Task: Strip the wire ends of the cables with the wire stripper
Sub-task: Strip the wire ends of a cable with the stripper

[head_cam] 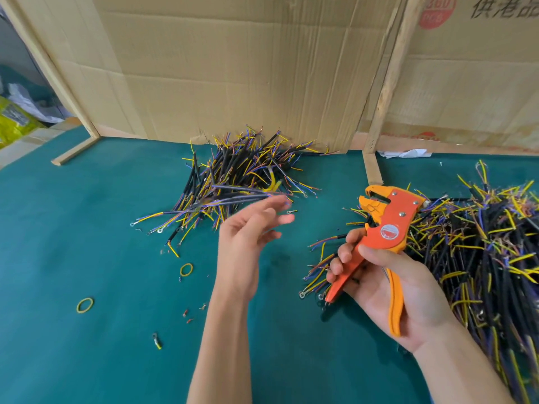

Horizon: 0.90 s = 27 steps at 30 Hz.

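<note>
— On the green mat (87,228), from the head camera, what's where?

— Two heaps of cables. The far pile (233,173) lies against the cardboard wall (233,68), its black sheaths mostly running from near left to far right, with yellow and blue cores fanning out at both ends. The right pile (481,249) is bigger and spreads along the right edge toward the viewer.

— And the wire stripper?

— The wire stripper (385,228) is up off the mat, in front of the right pile. Its long axis runs steeply: handles down toward the person, head up and tilted away, with the yellow jaws facing left. They stand apart.

— Who has it?

— The right hand (385,284) grips it. Fingers curl round the orange handle, the thumb presses just below the round label, and the yellow handle lies across the palm.

— The other hand?

— The left hand (248,228) hovers between the piles, palm turned right, fingers loosely spread and somewhat blurred. It holds nothing that I can make out; one cable (242,189), also blurred, lies left-to-right just beyond the fingertips, and I can't tell if they touch.

— Anything loose?

— Two yellow rubber bands (85,305) on the mat at left, small insulation scraps (186,313) near the left forearm, and a wooden strip (372,167) standing between the piles.
</note>
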Each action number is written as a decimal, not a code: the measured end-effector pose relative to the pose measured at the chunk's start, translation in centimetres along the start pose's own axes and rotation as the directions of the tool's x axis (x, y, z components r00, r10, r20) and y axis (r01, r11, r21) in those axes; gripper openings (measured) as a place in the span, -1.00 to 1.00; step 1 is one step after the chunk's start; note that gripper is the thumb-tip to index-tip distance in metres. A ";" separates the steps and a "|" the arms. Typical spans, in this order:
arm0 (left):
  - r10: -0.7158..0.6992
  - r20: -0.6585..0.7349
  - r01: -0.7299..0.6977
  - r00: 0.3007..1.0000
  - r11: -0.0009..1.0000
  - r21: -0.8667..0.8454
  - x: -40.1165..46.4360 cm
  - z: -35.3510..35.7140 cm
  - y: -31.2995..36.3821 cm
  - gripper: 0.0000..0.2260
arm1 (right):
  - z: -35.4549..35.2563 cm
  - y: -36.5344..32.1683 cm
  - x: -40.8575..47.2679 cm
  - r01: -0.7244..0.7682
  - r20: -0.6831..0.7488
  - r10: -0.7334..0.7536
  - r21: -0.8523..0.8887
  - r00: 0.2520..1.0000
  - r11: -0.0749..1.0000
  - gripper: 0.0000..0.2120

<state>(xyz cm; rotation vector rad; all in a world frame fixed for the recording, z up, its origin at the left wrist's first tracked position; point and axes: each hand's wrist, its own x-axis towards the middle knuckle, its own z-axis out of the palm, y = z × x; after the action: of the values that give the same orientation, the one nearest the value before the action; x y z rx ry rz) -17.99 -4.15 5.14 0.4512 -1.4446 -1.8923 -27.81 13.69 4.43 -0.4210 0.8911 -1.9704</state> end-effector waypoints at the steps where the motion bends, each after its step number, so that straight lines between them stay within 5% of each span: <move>1: -0.020 0.069 0.020 0.997 1.000 0.001 -0.1 0.2 0.0 -0.75 | 0.0 0.0 0.0 0.005 -0.005 -0.005 -0.004 1.000 1.000 -0.48; 8: -0.132 0.394 0.120 0.909 0.991 0.056 -0.8 1.2 0.1 -0.77 | -0.3 0.0 0.2 -0.006 -0.052 0.007 0.010 0.999 1.000 -0.46; 16: -0.205 0.278 0.108 0.938 0.938 0.328 -0.6 0.8 0.2 -0.75 | -0.1 -0.1 0.1 -0.001 -0.076 -0.002 -0.043 0.997 0.999 -0.42; 22: -0.246 0.395 0.080 0.885 0.916 0.392 -0.8 1.4 0.0 -0.71 | 0.3 -0.2 -0.1 -0.085 -0.058 0.079 -0.119 0.995 0.989 -0.48; 27: -0.279 0.311 0.149 0.909 0.912 0.383 -0.5 1.2 -0.4 -0.85 | 0.6 -0.1 -0.1 -0.098 -0.070 0.090 -0.130 0.993 0.987 -0.51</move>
<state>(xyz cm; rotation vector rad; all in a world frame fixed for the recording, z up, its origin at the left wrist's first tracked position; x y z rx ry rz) -18.55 -2.95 5.06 0.4634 -2.0736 -1.9650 -27.48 13.62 4.93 -0.3867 1.0691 -1.8530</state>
